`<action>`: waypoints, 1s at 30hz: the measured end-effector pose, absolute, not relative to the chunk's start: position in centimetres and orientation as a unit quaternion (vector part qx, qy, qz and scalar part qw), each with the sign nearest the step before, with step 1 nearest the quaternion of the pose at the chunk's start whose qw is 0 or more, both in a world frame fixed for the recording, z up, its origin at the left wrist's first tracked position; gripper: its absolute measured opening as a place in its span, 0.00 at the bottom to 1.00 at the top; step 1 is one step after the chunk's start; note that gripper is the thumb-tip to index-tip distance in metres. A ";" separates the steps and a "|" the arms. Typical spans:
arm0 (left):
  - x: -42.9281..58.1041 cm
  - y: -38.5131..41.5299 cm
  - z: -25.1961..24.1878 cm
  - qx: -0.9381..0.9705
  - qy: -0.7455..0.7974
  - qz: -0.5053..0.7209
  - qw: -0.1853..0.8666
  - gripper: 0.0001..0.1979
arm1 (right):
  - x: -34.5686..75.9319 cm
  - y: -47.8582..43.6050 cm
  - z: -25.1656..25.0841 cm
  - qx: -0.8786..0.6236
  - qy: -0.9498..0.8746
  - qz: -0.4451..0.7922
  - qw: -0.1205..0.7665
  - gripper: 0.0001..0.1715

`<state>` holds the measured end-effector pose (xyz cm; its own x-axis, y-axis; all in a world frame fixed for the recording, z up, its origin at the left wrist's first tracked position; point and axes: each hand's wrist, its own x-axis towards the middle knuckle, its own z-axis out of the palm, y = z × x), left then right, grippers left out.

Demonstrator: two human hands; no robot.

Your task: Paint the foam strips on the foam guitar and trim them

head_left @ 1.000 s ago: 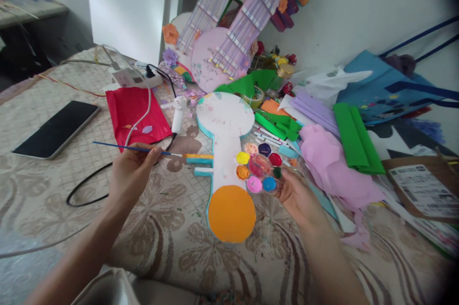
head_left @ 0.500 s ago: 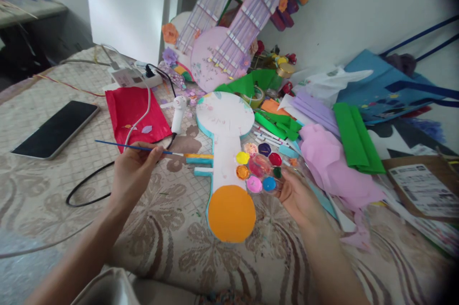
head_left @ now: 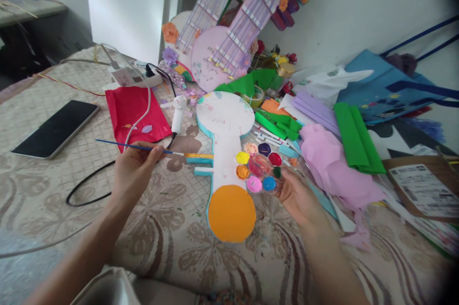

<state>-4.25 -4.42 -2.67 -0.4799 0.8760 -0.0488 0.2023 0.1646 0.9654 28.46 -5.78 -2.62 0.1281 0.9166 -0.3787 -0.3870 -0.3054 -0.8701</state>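
My left hand point(head_left: 135, 168) is closed round a thin blue paintbrush point(head_left: 124, 144). The brush tip touches the upper of two small side bars point(head_left: 199, 156) on a key-shaped cutout point(head_left: 226, 152). That bar's top is orange, while the lower bar point(head_left: 203, 171) is white on top; the edges are light blue. An orange disc point(head_left: 232, 214) forms the cutout's near end, and its far round end is white with faint writing. In my right hand point(head_left: 296, 195) is a flower-shaped paint palette point(head_left: 259, 165) with several colours, held by its right edge over the cutout's shaft.
A white glue gun point(head_left: 178, 114), red crepe paper point(head_left: 138, 116) and a phone point(head_left: 55, 129) lie left of the cutout. Green paper point(head_left: 358, 137), pink crepe paper point(head_left: 333, 166) and a blue bag point(head_left: 383, 82) crowd the right. Decorated guitar-like pieces point(head_left: 222, 51) lean at the back.
The brush has shifted very slightly along the upper side bar. My right hand and the palette stay almost where they were.
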 end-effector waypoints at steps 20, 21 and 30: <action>-4.8 -5.0 -2.6 0.377 0.702 0.511 0.322 0.08 | 28.4 -5.7 -2.4 -0.519 -0.237 0.627 0.530 0.08; -4.7 -5.0 -2.5 0.377 0.704 0.508 0.322 0.08 | 28.4 -5.7 -2.4 -0.520 -0.239 0.625 0.531 0.08; -2.1 -4.0 -2.2 0.382 0.633 0.548 0.391 0.07 | 28.4 -5.7 -2.5 -0.525 -0.248 0.615 0.533 0.07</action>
<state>-2.10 -4.04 -2.23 -0.4021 0.9125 -0.0753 0.0553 0.1063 0.9928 28.43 -5.74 -2.45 0.1197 0.9167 -0.3811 -0.3953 -0.3082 -0.8653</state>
